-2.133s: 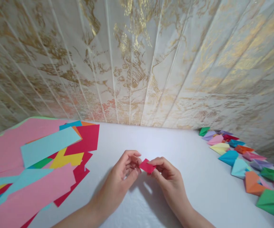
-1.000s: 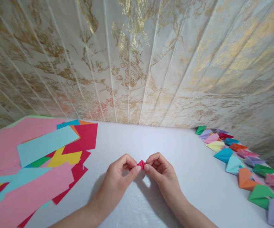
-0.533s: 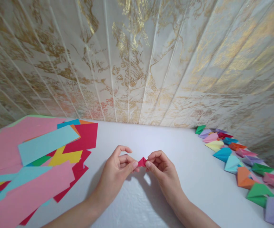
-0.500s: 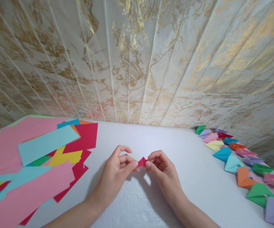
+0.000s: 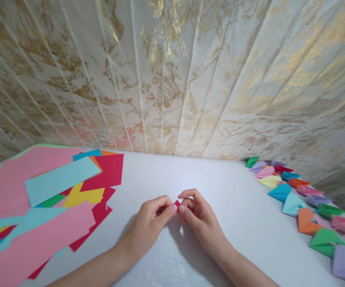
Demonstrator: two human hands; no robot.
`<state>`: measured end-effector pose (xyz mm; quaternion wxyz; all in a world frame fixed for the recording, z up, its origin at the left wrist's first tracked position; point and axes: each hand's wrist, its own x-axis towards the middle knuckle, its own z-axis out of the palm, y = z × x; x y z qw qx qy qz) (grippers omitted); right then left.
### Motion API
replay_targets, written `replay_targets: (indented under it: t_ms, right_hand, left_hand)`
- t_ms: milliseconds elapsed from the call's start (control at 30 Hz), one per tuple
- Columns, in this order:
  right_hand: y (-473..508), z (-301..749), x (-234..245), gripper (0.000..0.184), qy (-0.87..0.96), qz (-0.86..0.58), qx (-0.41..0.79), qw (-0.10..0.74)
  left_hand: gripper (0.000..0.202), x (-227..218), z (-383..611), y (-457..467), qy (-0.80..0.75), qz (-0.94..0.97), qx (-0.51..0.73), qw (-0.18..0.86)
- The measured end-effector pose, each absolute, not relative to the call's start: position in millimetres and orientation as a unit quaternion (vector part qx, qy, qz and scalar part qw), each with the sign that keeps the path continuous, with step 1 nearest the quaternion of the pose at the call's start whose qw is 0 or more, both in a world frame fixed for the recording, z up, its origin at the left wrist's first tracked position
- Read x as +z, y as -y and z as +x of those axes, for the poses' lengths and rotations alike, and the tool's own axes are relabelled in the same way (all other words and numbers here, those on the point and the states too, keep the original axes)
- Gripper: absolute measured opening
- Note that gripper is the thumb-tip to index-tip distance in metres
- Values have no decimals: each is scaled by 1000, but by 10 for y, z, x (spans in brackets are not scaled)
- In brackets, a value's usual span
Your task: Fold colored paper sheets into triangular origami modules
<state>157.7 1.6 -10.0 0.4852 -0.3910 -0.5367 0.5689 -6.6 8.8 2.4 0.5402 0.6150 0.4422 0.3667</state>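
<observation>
Both hands meet over the middle of the white table (image 5: 238, 207). My left hand (image 5: 151, 223) and my right hand (image 5: 198, 217) pinch a small folded red paper piece (image 5: 177, 203) between thumbs and fingertips. Only a tiny red tip of it shows; the rest is hidden by my fingers. Both hands have their fingers curled closed around it.
A loose heap of coloured paper sheets (image 5: 46, 199), pink, light blue, red and yellow, covers the left of the table. A row of several folded paper triangles (image 5: 298, 203) in many colours runs along the right edge. A gold-patterned cream curtain (image 5: 172, 79) hangs behind.
The red piece was a flat open flap earlier and is now squeezed small between my fingertips. My hands have drawn closer together, and my left fingers have curled shut.
</observation>
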Motion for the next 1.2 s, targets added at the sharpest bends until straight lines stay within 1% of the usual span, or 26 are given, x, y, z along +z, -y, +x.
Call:
replay_targets:
  t_ms: [167, 367, 433, 600, 733, 833, 967, 1200]
  right_hand:
    - [-2, 1580, -84, 23, 549, -381, 552, 499]
    - [8, 1646, -50, 13, 673, -426, 425, 429]
    - [4, 1660, -35, 11, 683, -433, 414, 417]
    - [0, 1669, -38, 11, 643, -454, 453, 418]
    - [-3, 1677, -82, 19, 614, -445, 484, 436]
    - [-5, 1681, -111, 25, 611, -441, 482, 447]
    - [1, 1668, -122, 27, 614, -434, 475, 457]
    - [26, 1633, -98, 30, 574, -431, 522, 462]
  left_hand:
    - [35, 65, -76, -69, -445, 631, 363, 521]
    - [28, 58, -142, -89, -439, 677, 358, 470]
    - [26, 54, -148, -97, -428, 689, 349, 470]
    - [18, 66, -143, -100, -417, 690, 346, 480]
    - [17, 54, -138, -106, -411, 676, 358, 496]
    - [17, 29, -129, -98, -403, 664, 370, 510]
    - [16, 6, -118, -67, -399, 651, 384, 518]
    - [16, -5, -117, -61, -401, 653, 394, 508]
